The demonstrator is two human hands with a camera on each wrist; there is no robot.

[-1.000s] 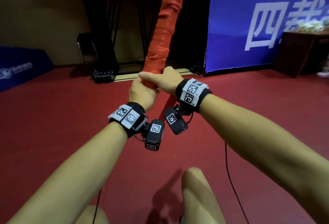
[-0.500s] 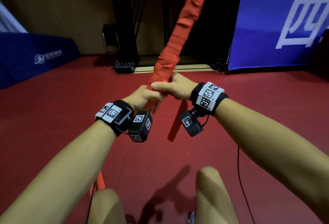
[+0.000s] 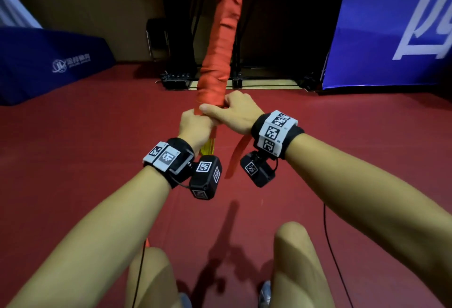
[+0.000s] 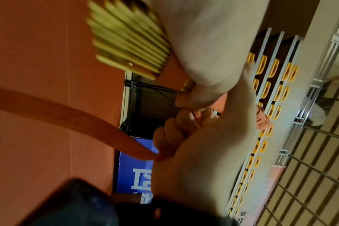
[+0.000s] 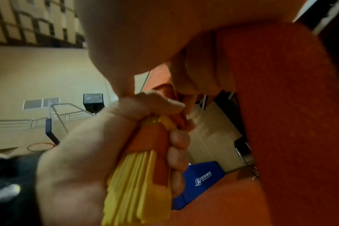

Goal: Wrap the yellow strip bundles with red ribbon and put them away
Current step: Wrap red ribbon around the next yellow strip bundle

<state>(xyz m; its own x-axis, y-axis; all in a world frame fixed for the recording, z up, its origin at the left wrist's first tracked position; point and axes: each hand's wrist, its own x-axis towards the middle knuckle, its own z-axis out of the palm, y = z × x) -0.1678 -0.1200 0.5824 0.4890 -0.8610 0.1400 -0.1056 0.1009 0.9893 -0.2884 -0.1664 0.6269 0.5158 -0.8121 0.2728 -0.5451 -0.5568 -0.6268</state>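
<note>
A long yellow strip bundle, wrapped in red ribbon over most of its length, stands nearly upright before me. My left hand grips its lower end, and the bare yellow strip ends stick out below the fist. They also show in the left wrist view and the right wrist view. My right hand sits just above and against the left, fingers curled round the wrapped bundle and the red ribbon. The loose ribbon tail hangs from under that hand.
Red floor lies all around. A blue padded mat is at the far left and a blue banner at the far right. Black stands are behind the bundle. My knees are below the arms, with a cable alongside.
The bundle, which leaned to the right, has swung to nearly upright. Both hands have kept their hold near its lower end.
</note>
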